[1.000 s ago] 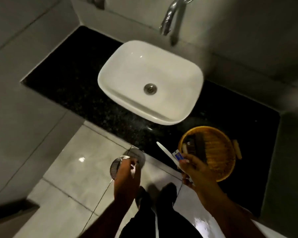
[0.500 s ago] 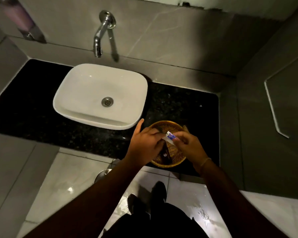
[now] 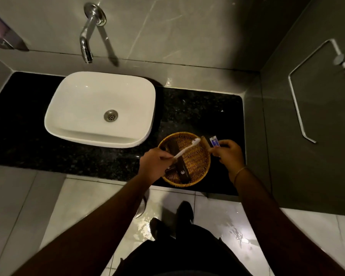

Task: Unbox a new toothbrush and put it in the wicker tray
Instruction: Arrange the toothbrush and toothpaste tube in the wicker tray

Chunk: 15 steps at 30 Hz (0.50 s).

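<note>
- Head view: the left hand has its grip closed on the handle end of the white toothbrush, which slants across the wicker tray with its head near the far rim.
- The right hand is closed around a small blue-and-white packet, held just beyond the tray's right rim above the black table.
- To place it well, I judge the left hand should lower the brush until it lies flat beside the dark boxes already in the tray, then let go without tipping the head over the rim.
- Against half a second earlier: both hands were pressed together over the tray around the packet; now they are apart and the brush is out, clear of its wrapping.
</note>
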### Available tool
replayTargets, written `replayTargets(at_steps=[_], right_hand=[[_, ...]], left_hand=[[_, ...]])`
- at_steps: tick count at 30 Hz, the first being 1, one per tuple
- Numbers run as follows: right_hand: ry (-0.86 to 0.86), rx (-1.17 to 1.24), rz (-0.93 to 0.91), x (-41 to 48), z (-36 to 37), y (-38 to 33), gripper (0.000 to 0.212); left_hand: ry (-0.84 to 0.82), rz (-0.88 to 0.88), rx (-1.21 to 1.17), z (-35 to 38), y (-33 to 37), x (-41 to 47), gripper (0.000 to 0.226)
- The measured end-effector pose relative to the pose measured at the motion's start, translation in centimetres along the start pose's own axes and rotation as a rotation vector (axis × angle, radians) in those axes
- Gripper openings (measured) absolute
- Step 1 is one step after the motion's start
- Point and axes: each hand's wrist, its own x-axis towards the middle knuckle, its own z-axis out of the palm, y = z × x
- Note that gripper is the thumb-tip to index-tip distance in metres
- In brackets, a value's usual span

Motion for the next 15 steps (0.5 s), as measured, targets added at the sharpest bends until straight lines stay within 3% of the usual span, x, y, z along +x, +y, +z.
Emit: replayTargets(at_steps=[3, 6, 10, 15], right_hand=[[-0.001, -0.013, 0.041, 0.6, 0.3, 0.7, 0.035], [0.003, -0.048, 0.058, 1.0, 1.0, 1.4, 0.038], [-0.022, -0.046, 0.061, 1.3, 1.2, 1.6, 0.045], [-0.061, -0.041, 0.061, 1.7, 0.5, 1.8, 0.029]], left_hand=[[0.010, -0.255, -0.287, 0.9, -1.2, 0.4, 0.008], [-0.127, -0.448, -0.447, 1.9, -1.5, 0.6, 0.008], [-0.249, -0.461, -0.420, 3.4, -1.0, 1.3, 0.005], [-0.239, -0.423, -0.348, 5.0, 0.8, 2.8, 0.008]])
